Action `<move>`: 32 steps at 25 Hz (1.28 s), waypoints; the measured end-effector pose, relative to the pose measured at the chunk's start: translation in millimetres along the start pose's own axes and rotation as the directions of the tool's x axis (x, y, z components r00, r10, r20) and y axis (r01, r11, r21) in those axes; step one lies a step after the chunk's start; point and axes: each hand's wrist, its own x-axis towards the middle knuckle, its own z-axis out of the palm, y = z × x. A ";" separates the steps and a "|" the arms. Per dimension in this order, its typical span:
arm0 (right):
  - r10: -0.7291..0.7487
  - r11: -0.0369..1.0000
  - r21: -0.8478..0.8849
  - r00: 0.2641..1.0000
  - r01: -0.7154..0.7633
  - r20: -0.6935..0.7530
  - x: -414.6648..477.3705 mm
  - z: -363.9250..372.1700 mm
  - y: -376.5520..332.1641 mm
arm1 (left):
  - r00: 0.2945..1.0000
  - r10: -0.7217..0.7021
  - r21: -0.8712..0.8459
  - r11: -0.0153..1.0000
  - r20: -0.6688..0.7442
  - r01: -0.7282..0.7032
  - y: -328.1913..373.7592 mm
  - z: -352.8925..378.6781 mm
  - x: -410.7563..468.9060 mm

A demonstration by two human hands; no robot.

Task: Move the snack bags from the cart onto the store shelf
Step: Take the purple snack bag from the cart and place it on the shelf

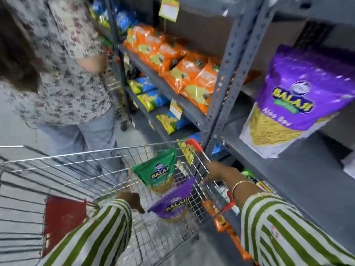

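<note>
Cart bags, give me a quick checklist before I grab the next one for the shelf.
1. Bags left in cart: purple bag and green bag: ok.
2. Left hand free, beside purple bag: ok.
3. Right hand on the cart rim; grip cannot tell.
4. Shelf space beside the placed purple bag: ok.
5. Other person standing beyond the cart, clear of it: ok.

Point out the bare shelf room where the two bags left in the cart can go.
The grey shelf lies bare in front of and below the standing purple bag, out to its front edge. The next bay is crowded: orange bags fill that board. In the cart, the green bag and purple bag wait.
</note>
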 end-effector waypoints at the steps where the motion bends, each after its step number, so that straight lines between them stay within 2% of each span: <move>1: 0.040 0.997 -0.063 0.995 -0.034 0.089 16.3 22.8 11.9 | 0.998 0.007 -0.004 1.000 0.069 -0.007 -2.1 14.1 11.3; 2: 0.037 0.997 -0.075 0.993 -0.029 0.112 37.1 41.1 22.7 | 0.991 0.059 -0.109 0.993 0.122 -0.046 -1.2 28.5 19.2; 3: 0.112 0.985 -0.137 0.991 -0.101 0.072 51.8 72.8 39.3 | 0.978 0.115 -0.195 0.978 0.172 -0.081 -1.1 51.5 32.5; 5: 0.203 0.979 -0.016 0.972 -0.202 0.122 101.2 145.7 77.4 | 0.957 0.256 -0.382 0.905 0.135 -0.188 -6.0 110.5 70.2; 6: 0.196 0.980 -0.048 0.968 -0.191 0.154 110.3 161.7 78.4 | 0.966 0.250 -0.496 0.849 0.068 -0.184 0.3 133.4 82.3; 7: 0.179 0.982 0.022 0.967 -0.186 0.183 121.4 176.9 87.0 | 0.975 0.209 -0.597 0.792 0.071 -0.127 9.0 150.6 86.0; 8: 0.147 0.979 0.088 0.938 -0.183 0.315 129.7 184.3 77.1 | 0.979 0.200 -0.655 0.746 0.047 -0.121 22.5 146.8 78.5; 9: 0.147 0.978 0.087 0.920 -0.190 0.362 142.2 196.3 79.1 | 0.981 0.193 -0.707 0.694 -0.005 -0.140 30.8 135.5 69.2; 10: 0.167 0.968 0.115 0.914 -0.223 0.370 132.8 182.2 57.8 | 0.978 0.201 -0.776 0.608 -0.054 -0.168 42.0 134.1 68.7; 11: 0.227 0.954 0.095 0.890 -0.285 0.395 127.8 182.9 53.2 | 0.975 0.222 -0.836 0.531 -0.025 -0.142 46.2 139.3 74.3; 12: 0.234 0.948 0.115 0.894 -0.297 0.381 123.7 177.5 45.4 | 0.978 0.210 -0.814 0.567 -0.005 -0.126 56.8 121.8 61.1; 13: 0.255 0.944 0.108 0.895 -0.313 0.367 119.4 172.8 40.2 | 0.984 0.177 -0.825 0.559 0.022 -0.082 61.8 105.9 54.5; 15: 0.168 0.967 0.134 0.937 -0.217 0.307 120.4 169.9 33.3 | 0.993 0.102 -0.902 0.431 0.066 0.016 59.3 118.2 73.9; 17: 0.084 0.966 0.214 0.963 -0.142 0.256 114.3 152.6 11.0 | 0.999 0.051 -0.905 0.424 -0.019 -0.039 47.5 114.4 77.6; 19: 0.074 0.969 0.213 0.972 -0.123 0.225 117.2 155.5 19.3 | 0.994 0.055 -0.965 0.241 -0.097 -0.107 41.2 113.4 83.2; 20: 0.055 0.973 0.206 0.977 -0.099 0.208 112.2 151.6 18.2 | 0.993 0.074 -0.978 0.180 -0.091 -0.103 40.4 101.8 80.6; 22: 0.009 0.965 0.257 0.984 -0.055 0.178 88.5 124.4 8.2 | 0.987 0.101 -0.958 0.248 -0.122 -0.143 40.5 65.8 63.5; 24: -0.021 0.939 0.345 0.995 -0.016 0.103 64.0 96.6 2.8 | 0.966 0.186 -0.898 0.371 -0.179 -0.237 41.7 31.7 46.5; 25: -0.019 0.920 0.392 0.999 0.000 0.042 50.4 79.8 0.4 | 0.967 0.208 -0.895 0.388 -0.147 -0.219 44.6 9.7 39.0; 27: -0.026 0.892 0.450 0.999 0.045 -0.047 24.0 45.0 0.4 | 0.944 0.254 -0.826 0.470 -0.209 -0.309 56.7 -27.8 20.7; 30: -0.112 0.903 0.394 0.978 0.174 -0.175 -33.4 -14.7 -4.2 | 0.883 0.371 -0.752 0.484 -0.287 -0.447 86.5 -80.6 -23.5; 32: -0.111 0.902 0.371 0.947 0.223 -0.300 -72.8 -52.8 1.3 | 0.831 0.429 -0.717 0.445 -0.355 -0.536 112.8 -106.8 -46.0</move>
